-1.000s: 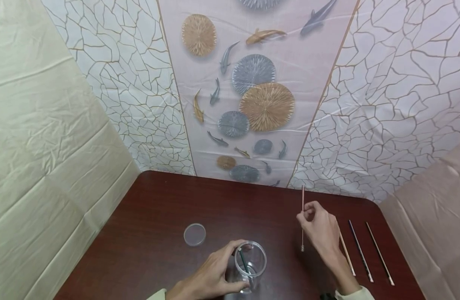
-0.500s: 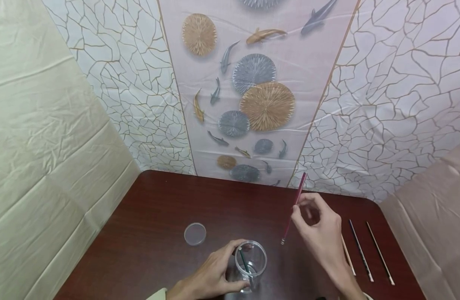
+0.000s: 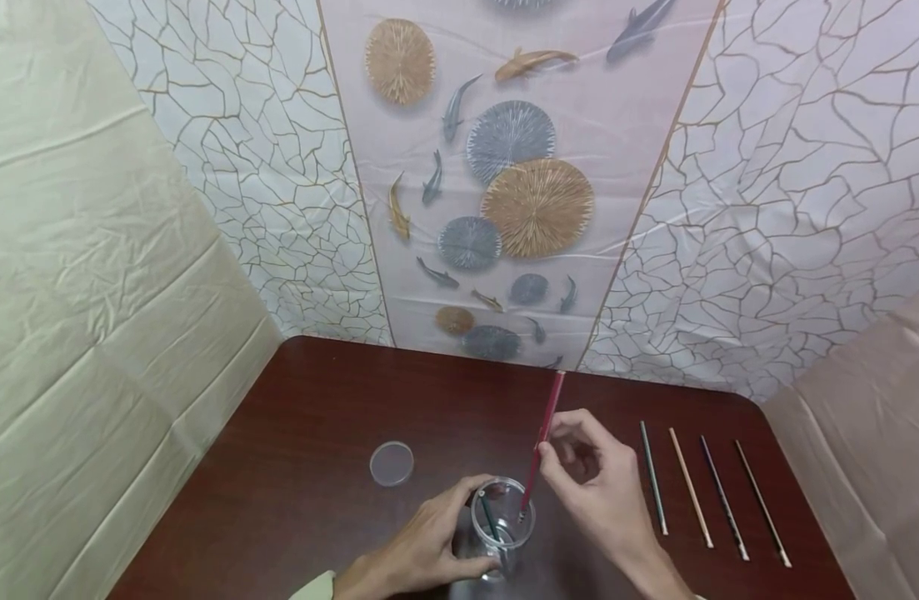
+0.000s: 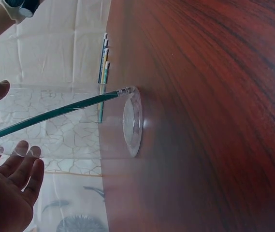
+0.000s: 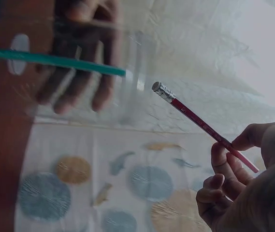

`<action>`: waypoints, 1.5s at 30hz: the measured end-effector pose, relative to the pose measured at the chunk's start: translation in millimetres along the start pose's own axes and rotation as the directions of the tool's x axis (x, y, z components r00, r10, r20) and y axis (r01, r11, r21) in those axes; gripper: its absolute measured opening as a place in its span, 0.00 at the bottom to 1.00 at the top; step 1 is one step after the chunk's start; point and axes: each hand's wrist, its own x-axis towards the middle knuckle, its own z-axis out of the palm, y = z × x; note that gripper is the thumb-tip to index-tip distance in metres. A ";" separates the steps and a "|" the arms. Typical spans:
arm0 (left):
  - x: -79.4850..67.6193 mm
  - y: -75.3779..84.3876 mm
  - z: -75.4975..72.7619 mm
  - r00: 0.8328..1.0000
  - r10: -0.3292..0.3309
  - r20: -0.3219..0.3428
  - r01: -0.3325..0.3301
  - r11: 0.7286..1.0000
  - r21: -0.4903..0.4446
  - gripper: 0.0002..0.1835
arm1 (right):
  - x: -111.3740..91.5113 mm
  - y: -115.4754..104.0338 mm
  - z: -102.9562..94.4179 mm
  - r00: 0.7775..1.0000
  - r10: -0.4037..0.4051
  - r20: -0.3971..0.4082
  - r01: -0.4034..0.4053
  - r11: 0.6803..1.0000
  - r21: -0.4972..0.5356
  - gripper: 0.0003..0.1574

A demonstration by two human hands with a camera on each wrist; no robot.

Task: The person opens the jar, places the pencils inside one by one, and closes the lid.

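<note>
My left hand (image 3: 422, 537) grips a clear jar (image 3: 533, 521) that stands upright at the table's front. Inside leans a dark green pencil (image 4: 65, 110), its eraser end down by the jar's bottom in the left wrist view. Between thumb and fingers, my right hand (image 3: 597, 483) pinches a red pencil (image 3: 549, 410) near its upper part. The red pencil tilts, with its metal-banded eraser end lowest. That end overlaps the jar's mouth in the head view; from the right wrist, the eraser (image 5: 156, 87) shows just outside the rim.
A round clear lid (image 3: 392, 463) lies left of the jar. To the right, several pencils lie in a row, including a teal one (image 3: 652, 477) and a light tan one (image 3: 690, 487). Patterned cloth (image 3: 537, 208) rises behind the dark wooden table (image 3: 309, 467).
My right hand has carried the red pencil leftward from beside the row to the jar's mouth, uncovering the teal pencil. The left hand keeps its hold on the jar.
</note>
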 end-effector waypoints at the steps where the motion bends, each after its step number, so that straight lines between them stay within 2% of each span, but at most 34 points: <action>1: 0.1 -0.2 0.2 1.000 0.001 0.000 -0.001 1.000 0.000 0.55 | -1.7 1.4 2.3 1.000 -0.004 0.014 0.004 1.000 -0.010 0.23; 14: 0.0 0.1 -0.3 1.000 -0.006 0.004 0.006 1.000 0.026 0.53 | -22.8 14.1 17.4 0.985 0.046 0.163 -0.021 0.988 -0.154 0.21; 19: 0.2 0.5 -0.5 1.000 -0.008 0.014 0.008 1.000 0.016 0.53 | -24.8 14.9 18.7 0.983 0.083 0.164 -0.053 0.982 -0.179 0.25; 28: 0.3 1.6 -1.2 1.000 -0.018 0.022 0.018 1.000 0.012 0.51 | -23.1 15.7 17.2 0.984 0.075 0.162 -0.045 0.983 -0.180 0.26; 34: 0.4 1.4 -1.5 1.000 -0.015 0.025 0.015 1.000 0.006 0.51 | -20.8 18.6 11.6 0.988 0.067 0.139 -0.041 0.983 -0.179 0.25; 39: 0.7 1.2 -1.6 1.000 -0.014 0.026 0.014 1.000 0.001 0.52 | -14.5 26.3 0.7 0.991 0.099 0.088 -0.079 0.976 -0.201 0.23; 42: 0.9 1.7 -1.8 0.999 -0.020 0.026 0.020 1.000 0.002 0.53 | -9.0 36.2 -10.2 0.988 0.150 0.043 -0.136 0.962 -0.237 0.21; 45: 0.7 2.1 -2.2 0.999 -0.026 0.026 0.026 1.000 0.005 0.53 | -4.4 53.7 -24.5 0.979 0.202 -0.015 -0.196 0.930 -0.311 0.18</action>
